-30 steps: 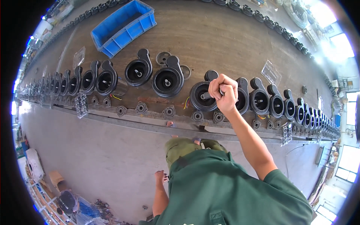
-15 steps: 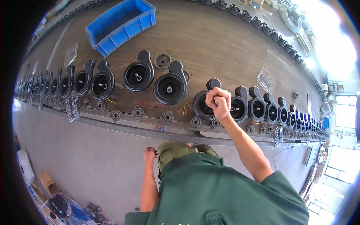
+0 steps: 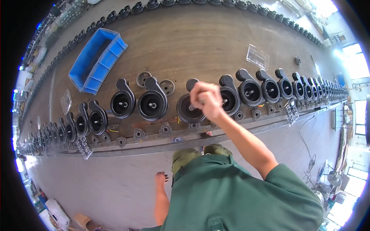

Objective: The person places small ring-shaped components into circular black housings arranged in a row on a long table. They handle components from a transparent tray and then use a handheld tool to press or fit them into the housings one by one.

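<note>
Here, a worker in a green shirt (image 3: 231, 192) stands at a long brown tabletop (image 3: 200, 46), seen from above. The left hand (image 3: 161, 178) hangs loose and empty at the side, fingers slack, nothing in its grip, well short of the tabletop's steel front rail (image 3: 154, 144). The right hand (image 3: 207, 101) reaches out over the rail with its grip clenched on something small; whether that is a tool or a part cannot be told, since the fist hides it. It sits directly over a round black pump housing (image 3: 189, 109), apparently working at the centre of its open face.

That housing lies face-up in a long row of like housings (image 3: 152, 103) running the tabletop's near edge, likely so each bore is within arm's reach. Small round fittings (image 3: 165, 129) line the rail, one before each housing, seemingly paired off. Two loose discs (image 3: 167, 87) rest just behind the row. Farther back sit a blue plastic bin (image 3: 98, 59) and a clear plastic bag (image 3: 257, 56), well apart from the work, and a second row of housings (image 3: 154, 4) edges the far side.
</note>
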A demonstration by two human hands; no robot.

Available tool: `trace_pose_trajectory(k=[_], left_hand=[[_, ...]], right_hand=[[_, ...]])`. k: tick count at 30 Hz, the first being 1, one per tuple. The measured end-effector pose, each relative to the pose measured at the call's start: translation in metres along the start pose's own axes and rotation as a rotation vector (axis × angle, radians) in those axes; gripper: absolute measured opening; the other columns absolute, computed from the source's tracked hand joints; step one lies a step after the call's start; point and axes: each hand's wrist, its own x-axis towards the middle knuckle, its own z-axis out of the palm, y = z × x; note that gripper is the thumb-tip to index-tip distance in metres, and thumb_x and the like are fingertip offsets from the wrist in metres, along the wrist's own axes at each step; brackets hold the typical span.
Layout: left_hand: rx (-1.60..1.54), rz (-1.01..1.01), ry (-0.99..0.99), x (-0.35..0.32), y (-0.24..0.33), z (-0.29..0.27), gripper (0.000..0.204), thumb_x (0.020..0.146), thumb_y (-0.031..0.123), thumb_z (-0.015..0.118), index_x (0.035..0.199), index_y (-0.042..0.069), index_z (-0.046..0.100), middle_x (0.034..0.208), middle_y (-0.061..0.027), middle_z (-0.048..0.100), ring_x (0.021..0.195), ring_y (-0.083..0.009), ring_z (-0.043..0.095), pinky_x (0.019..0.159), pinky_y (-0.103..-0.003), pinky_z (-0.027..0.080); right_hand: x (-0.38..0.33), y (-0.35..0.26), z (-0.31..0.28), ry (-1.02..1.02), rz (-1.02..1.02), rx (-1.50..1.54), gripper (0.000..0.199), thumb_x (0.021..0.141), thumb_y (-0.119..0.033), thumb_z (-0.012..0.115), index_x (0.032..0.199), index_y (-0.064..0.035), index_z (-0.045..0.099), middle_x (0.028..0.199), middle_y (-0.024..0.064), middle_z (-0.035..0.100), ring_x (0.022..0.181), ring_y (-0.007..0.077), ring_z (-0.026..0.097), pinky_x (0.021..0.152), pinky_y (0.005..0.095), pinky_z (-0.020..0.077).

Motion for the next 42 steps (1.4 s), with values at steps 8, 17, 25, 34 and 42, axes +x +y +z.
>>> trace_pose_trajectory(k=[8, 17, 25, 34, 42], left_hand=[[0.006, 0.055, -0.022, -0.031, 0.023, 0.023, 0.031, 0.096, 0.023, 0.054, 0.117, 0.0, 0.056, 0.097, -0.0162, 0.069, 0.074, -0.0265, 0.069, 0.064, -0.041, 0.057], [-0.007, 0.134, -0.014, -0.019, 0.051, 0.033, 0.03, 0.095, 0.023, 0.055, 0.115, 0.0, 0.057, 0.095, -0.0153, 0.07, 0.073, -0.025, 0.07, 0.059, -0.038, 0.056], [0.051, 0.021, -0.093, 0.013, 0.032, 0.056, 0.032, 0.094, 0.025, 0.055, 0.117, 0.002, 0.056, 0.092, -0.0152, 0.07, 0.072, -0.0266, 0.069, 0.061, -0.043, 0.057], [0.068, 0.094, -0.02, 0.021, 0.055, 0.061, 0.031, 0.092, 0.026, 0.056, 0.113, 0.004, 0.058, 0.089, -0.0137, 0.069, 0.069, -0.026, 0.069, 0.059, -0.042, 0.056], [-0.126, 0.069, 0.076, -0.031, 0.007, 0.1, 0.032, 0.093, 0.026, 0.053, 0.118, 0.006, 0.057, 0.096, -0.0154, 0.068, 0.078, -0.0281, 0.069, 0.066, -0.045, 0.059]], right_hand=[[-0.035, -0.02, -0.089, 0.257, -0.041, 0.018, 0.014, 0.079, -0.004, 0.037, 0.07, 0.0016, 0.047, 0.051, 0.0033, 0.039, 0.044, 0.0113, 0.031, 0.046, 0.0271, 0.0321], [-0.041, 0.021, -0.095, 0.275, -0.038, 0.032, 0.017, 0.079, 0.0, 0.036, 0.074, 0.0024, 0.052, 0.053, 0.0, 0.041, 0.046, 0.0056, 0.033, 0.045, 0.0228, 0.0275], [-0.042, 0.032, -0.097, 0.179, -0.123, -0.232, 0.01, 0.072, 0.001, 0.039, 0.064, 0.0024, 0.045, 0.049, 0.004, 0.039, 0.043, 0.0091, 0.031, 0.043, 0.0256, 0.0247], [-0.039, 0.023, -0.116, 0.157, -0.037, -0.106, 0.017, 0.075, -0.003, 0.039, 0.069, 0.004, 0.053, 0.056, 0.0041, 0.051, 0.044, 0.0079, 0.038, 0.043, 0.0247, 0.0277], [-0.043, -0.069, -0.2, 0.175, -0.202, -0.127, 0.014, 0.078, -0.003, 0.036, 0.068, 0.0015, 0.046, 0.049, 0.0033, 0.039, 0.044, 0.0098, 0.03, 0.046, 0.0268, 0.031]])
